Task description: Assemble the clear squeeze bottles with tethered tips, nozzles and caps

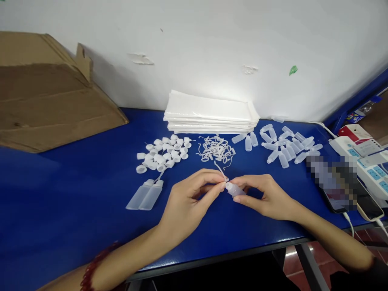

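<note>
The left hand (191, 197) pinches a white strap (220, 170) at the neck of a small bottle (236, 189); the right hand (264, 195) grips this bottle, tilted above the near surface (248, 228), probably so its neck faces left.

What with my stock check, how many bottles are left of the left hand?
2, side by side on the table: the left bottle and the right bottle, just nearer than the caps. The left hand might hide another.
</note>
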Tool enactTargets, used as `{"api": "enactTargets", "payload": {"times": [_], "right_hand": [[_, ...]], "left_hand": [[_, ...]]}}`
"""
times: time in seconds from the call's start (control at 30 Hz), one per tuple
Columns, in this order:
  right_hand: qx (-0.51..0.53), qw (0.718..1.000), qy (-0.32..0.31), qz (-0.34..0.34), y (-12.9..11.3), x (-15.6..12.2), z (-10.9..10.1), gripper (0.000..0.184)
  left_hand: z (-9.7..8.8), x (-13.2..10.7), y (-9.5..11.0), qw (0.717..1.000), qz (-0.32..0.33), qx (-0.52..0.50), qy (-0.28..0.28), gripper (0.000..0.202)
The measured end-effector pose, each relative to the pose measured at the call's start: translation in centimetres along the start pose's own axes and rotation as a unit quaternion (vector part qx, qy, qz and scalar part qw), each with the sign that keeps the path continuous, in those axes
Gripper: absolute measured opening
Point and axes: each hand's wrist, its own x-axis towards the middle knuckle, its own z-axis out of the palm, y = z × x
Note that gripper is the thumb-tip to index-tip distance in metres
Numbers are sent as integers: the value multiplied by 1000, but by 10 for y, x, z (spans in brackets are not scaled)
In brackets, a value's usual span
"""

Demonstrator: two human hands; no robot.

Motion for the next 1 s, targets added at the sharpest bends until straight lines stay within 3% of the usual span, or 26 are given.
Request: {"api": "enactTargets", "payload": {"times": [0.13,0.33,0.6,0.8,1.0], "right_hand": [[14,1000,5,8,4,-6,5,23],[18,1000,22,13,5,-9,9,38],[90,994,47,49,6,-8,13,33],[269,956,32,114,8,-8,14,28],[392,910,11,133,10,-5,13,31]], "left_hand": [[0,-3,2,1000,9,3,5,7],[1,-4,1,993,102,46,-23,12],[2,-3,-6,983,151,95,-27,13],[4,-5,-7,969,211,128,-26,16],[5,-8,-5,956,229,182,-23,23]]}}
